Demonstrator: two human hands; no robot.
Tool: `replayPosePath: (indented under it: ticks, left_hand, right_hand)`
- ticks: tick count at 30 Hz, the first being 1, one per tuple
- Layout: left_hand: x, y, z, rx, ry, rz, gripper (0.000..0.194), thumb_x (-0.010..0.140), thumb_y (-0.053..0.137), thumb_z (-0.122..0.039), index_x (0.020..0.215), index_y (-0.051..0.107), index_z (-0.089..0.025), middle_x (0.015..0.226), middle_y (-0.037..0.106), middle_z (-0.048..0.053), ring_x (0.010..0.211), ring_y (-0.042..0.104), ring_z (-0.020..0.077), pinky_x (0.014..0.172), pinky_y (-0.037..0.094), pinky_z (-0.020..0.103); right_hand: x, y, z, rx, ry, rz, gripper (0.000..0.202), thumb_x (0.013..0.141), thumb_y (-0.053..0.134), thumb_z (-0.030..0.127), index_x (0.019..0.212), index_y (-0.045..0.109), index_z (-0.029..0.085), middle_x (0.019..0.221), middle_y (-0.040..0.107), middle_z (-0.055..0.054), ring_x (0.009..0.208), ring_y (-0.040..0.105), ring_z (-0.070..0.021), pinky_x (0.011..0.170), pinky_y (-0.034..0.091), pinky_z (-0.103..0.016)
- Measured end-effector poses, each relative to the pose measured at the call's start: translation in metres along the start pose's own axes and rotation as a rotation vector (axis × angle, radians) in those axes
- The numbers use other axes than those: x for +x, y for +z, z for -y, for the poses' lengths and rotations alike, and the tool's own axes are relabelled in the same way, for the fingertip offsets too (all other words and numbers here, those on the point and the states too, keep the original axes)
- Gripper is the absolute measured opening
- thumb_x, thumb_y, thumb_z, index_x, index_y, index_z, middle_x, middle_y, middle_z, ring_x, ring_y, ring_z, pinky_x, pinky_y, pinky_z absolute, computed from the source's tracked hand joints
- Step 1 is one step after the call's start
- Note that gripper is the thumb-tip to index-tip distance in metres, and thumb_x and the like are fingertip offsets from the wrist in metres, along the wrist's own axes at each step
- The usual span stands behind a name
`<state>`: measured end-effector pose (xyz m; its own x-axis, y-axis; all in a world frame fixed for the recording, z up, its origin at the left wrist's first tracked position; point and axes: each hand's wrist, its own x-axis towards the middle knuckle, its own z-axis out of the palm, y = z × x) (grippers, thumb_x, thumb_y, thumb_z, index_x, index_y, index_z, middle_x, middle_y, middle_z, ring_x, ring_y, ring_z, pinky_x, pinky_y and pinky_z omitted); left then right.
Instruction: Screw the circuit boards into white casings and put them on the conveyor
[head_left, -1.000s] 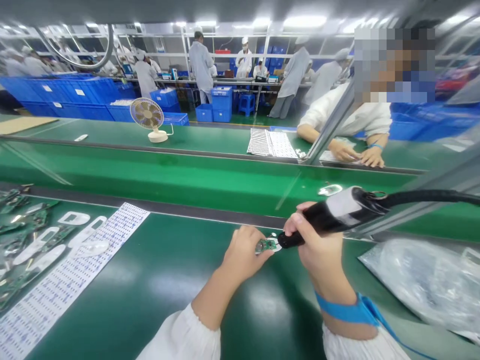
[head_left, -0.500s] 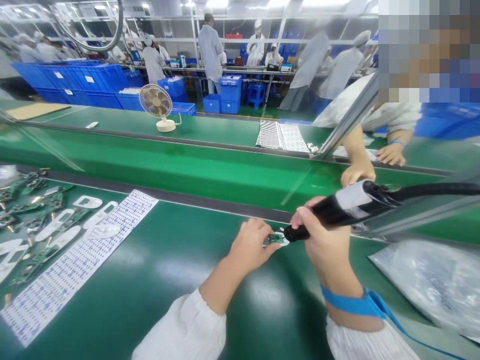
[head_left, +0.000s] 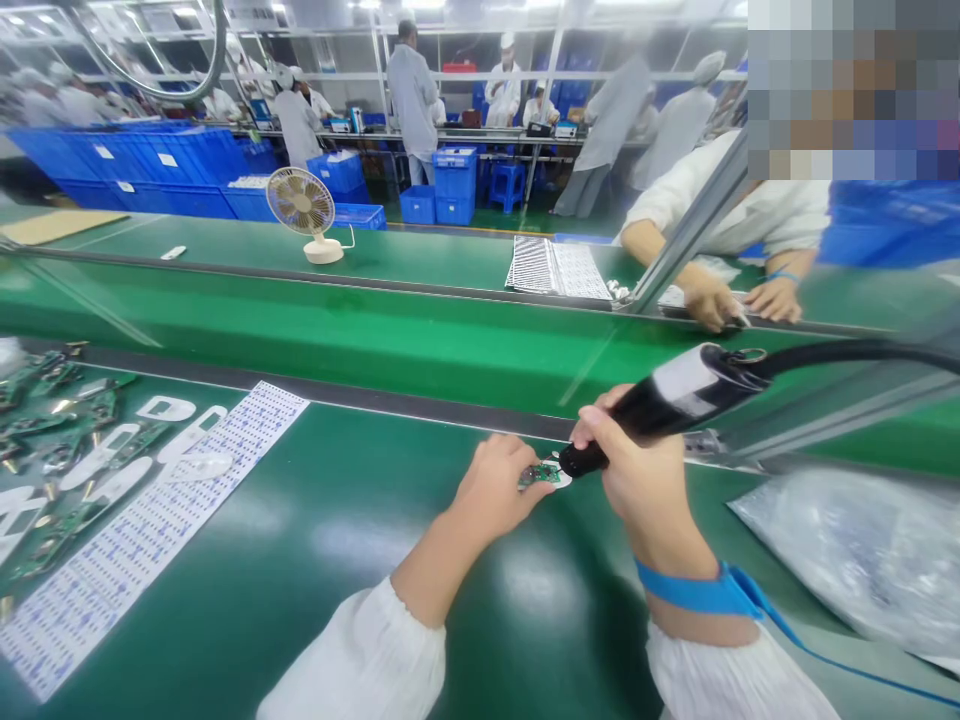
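Pinching a green circuit board [head_left: 547, 473], left fingers [head_left: 526, 456]; clamped round a corded tool [head_left: 639, 412], right fingers [head_left: 591, 424].

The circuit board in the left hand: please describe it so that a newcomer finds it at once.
On the near green workbench, look where the left hand faces the black corded tool. The small green circuit board lies between them, over a white piece, at the tool's tip. Unlike the circuit boards heaped at far left, it is gripped by fingers.
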<state>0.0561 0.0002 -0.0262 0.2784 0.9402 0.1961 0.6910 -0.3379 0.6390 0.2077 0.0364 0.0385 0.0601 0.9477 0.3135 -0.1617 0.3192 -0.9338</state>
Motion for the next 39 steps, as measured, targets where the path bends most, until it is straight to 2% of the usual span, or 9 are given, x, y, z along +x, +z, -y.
replayPosePath:
  ticks: [6,10,13,16,23,27,32,35,39]
  left_hand:
    - [0.000,0.000,0.002,-0.003,0.010,-0.017,0.019,0.085,0.077,-0.032,0.095,0.066,-0.020,0.094,0.064,0.004,0.093,0.057,0.0235,0.085,0.045,0.038]
    - [-0.004,0.002,0.006,-0.026,0.026,-0.055,0.017,0.086,0.076,-0.031,0.095,0.067,-0.020,0.095,0.066,0.004,0.094,0.058,0.0228,0.087,0.046,0.038]
    - [0.005,0.000,0.014,-0.030,0.032,-0.091,0.017,0.085,0.077,-0.031,0.095,0.067,-0.021,0.096,0.067,0.004,0.092,0.060,0.0224,0.085,0.047,0.037]
    - [0.044,-0.008,0.025,0.002,0.034,-0.126,0.016,0.085,0.076,-0.033,0.092,0.068,-0.021,0.094,0.068,0.004,0.089,0.061,0.0211,0.080,0.047,0.034]
    - [0.188,-0.018,0.053,0.122,-0.088,-0.170,0.017,0.084,0.076,-0.033,0.084,0.068,-0.018,0.085,0.066,0.004,0.080,0.062,0.0201,0.074,0.046,0.030]
    - [0.224,-0.006,0.065,0.193,-0.116,-0.205,0.017,0.084,0.075,-0.032,0.083,0.068,-0.017,0.086,0.066,0.006,0.083,0.063,0.0215,0.076,0.048,0.032]
    - [0.224,0.003,0.069,0.236,-0.092,-0.203,0.022,0.084,0.075,-0.036,0.097,0.069,-0.018,0.097,0.069,0.007,0.092,0.066,0.0225,0.084,0.050,0.033]
    - [0.208,-0.002,0.069,0.256,-0.082,-0.201,0.036,0.083,0.076,-0.036,0.113,0.066,-0.019,0.111,0.069,0.009,0.104,0.065,0.0259,0.092,0.050,0.037]
    - [0.177,-0.014,0.072,0.277,-0.103,-0.194,0.035,0.085,0.072,-0.030,0.118,0.064,-0.019,0.118,0.069,0.010,0.110,0.063,0.0279,0.096,0.049,0.041]
  right_hand:
    - [0.005,-0.006,0.007,0.139,-0.011,-0.025,0.026,0.079,0.079,0.034,0.093,0.060,0.022,0.058,0.058,0.005,0.050,0.057,-0.0157,0.053,0.049,-0.030]
    - [0.017,-0.030,0.020,0.240,-0.107,-0.224,0.030,0.078,0.077,0.040,0.093,0.060,0.021,0.056,0.057,0.005,0.046,0.053,-0.0152,0.048,0.047,-0.029]
    - [0.023,-0.053,0.022,0.246,-0.082,-0.341,0.030,0.074,0.079,0.039,0.088,0.060,0.020,0.053,0.055,0.005,0.044,0.052,-0.0148,0.046,0.045,-0.028]
    - [0.025,-0.067,0.017,0.256,-0.021,-0.361,0.030,0.071,0.080,0.037,0.084,0.060,0.019,0.051,0.054,0.005,0.042,0.052,-0.0150,0.044,0.044,-0.027]
    - [0.026,-0.073,0.012,0.330,-0.006,-0.276,0.024,0.075,0.079,0.033,0.085,0.062,0.019,0.052,0.056,0.004,0.044,0.053,-0.0141,0.046,0.044,-0.026]
    - [0.025,-0.073,0.011,0.376,0.033,-0.273,0.025,0.077,0.079,0.035,0.087,0.062,0.019,0.052,0.056,0.004,0.045,0.053,-0.0140,0.048,0.044,-0.026]
    - [0.022,-0.070,0.017,0.395,0.067,-0.303,0.026,0.077,0.079,0.036,0.087,0.062,0.019,0.054,0.054,0.004,0.046,0.052,-0.0134,0.050,0.044,-0.026]
    - [0.022,-0.068,0.021,0.398,0.078,-0.325,0.027,0.077,0.079,0.037,0.087,0.062,0.018,0.054,0.054,0.004,0.047,0.052,-0.0131,0.050,0.044,-0.026]
    - [0.022,-0.068,0.020,0.414,0.083,-0.332,0.029,0.076,0.080,0.038,0.086,0.062,0.018,0.054,0.054,0.004,0.047,0.052,-0.0129,0.050,0.043,-0.026]
